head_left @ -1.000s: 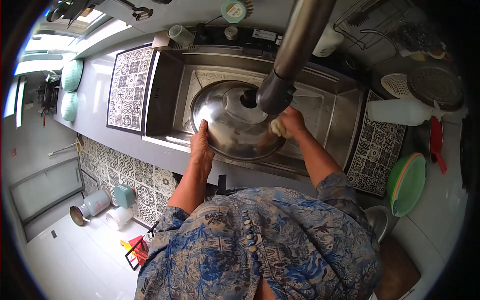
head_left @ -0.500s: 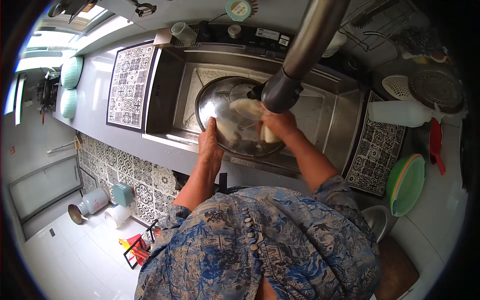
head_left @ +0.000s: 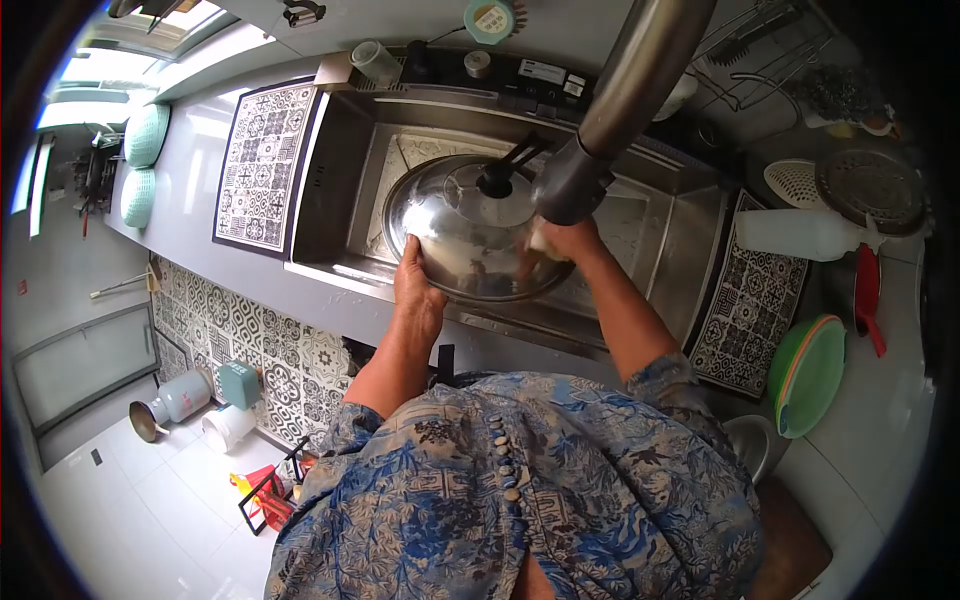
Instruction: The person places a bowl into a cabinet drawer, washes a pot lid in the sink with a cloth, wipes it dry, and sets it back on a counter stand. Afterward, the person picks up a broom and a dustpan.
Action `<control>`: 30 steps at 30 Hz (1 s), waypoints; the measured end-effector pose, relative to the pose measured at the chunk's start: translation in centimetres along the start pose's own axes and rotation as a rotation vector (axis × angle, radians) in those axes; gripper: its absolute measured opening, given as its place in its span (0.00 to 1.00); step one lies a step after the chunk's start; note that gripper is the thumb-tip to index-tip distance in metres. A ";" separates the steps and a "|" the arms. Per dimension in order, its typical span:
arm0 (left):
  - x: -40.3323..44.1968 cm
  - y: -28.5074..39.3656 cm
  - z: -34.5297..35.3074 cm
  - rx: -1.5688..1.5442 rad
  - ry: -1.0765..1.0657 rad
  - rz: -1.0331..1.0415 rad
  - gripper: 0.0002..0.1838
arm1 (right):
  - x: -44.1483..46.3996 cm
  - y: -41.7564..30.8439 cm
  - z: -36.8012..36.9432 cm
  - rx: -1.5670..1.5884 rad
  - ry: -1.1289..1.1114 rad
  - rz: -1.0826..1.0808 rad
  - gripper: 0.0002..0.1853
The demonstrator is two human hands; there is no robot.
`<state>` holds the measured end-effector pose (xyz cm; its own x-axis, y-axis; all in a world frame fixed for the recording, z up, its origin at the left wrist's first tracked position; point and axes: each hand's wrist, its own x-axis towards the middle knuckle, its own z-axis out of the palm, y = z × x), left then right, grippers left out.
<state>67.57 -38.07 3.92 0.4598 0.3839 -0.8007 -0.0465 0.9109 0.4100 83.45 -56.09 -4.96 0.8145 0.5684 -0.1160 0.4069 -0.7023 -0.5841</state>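
The left hand point(head_left: 420, 292) pinches the near rim of 1 shiny lid point(head_left: 450, 225), thumb on top, other fingers hidden; the right hand point(head_left: 572, 241) has its fingers round 1 pale cloth point(head_left: 542, 241) at the lid's right side. The lid is in 1 sink point(head_left: 325, 180), partly blocked by 1 faucet point(head_left: 576, 182). 2 patterned mats point(head_left: 265, 165) flank the sink; 2 mint baskets point(head_left: 147, 137) stand farther off. 0.5 s ago, the cloth reached nearer the knob point(head_left: 494, 183).

The lid point(head_left: 475, 245) sat in the sink point(head_left: 332, 190), partly beneath the faucet point(head_left: 645, 85) — between the left mat point(head_left: 265, 165) and right mat point(head_left: 752, 310) on the worktop point(head_left: 190, 185). A bottle point(head_left: 795, 235) overlapped the right mat's far end (a basin point(head_left: 812, 380) beside its near end).
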 end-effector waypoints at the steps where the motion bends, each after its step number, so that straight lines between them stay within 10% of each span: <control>1: -0.6 -0.2 0.4 0.000 -0.003 0.001 0.22 | -1.1 -2.8 -2.5 0.409 -0.046 0.040 0.31; 3: -1.5 -1.2 0.8 -0.127 0.001 0.080 0.23 | -3.4 -7.2 -5.5 0.817 -0.091 0.088 0.33; 13: -2.2 -1.5 1.2 0.041 0.063 -0.020 0.27 | -8.3 -12.2 -5.0 0.233 0.043 -0.582 0.32; 23: -1.4 -0.9 -1.0 0.098 0.083 0.043 0.25 | -5.3 0.7 -0.5 0.433 0.205 0.292 0.24; 25: -1.1 -0.3 -1.0 0.113 0.072 0.011 0.25 | -3.9 4.6 1.8 0.724 0.029 0.718 0.24; 30: -1.7 0.5 -0.2 0.153 0.122 0.067 0.24 | -5.3 4.8 2.8 1.391 -0.048 0.909 0.22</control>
<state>66.63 -38.20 5.40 0.3488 0.4668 -0.8127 0.0660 0.8527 0.5182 79.92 -61.26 -9.42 0.5403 0.2450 -0.8050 -0.8394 0.0890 -0.5362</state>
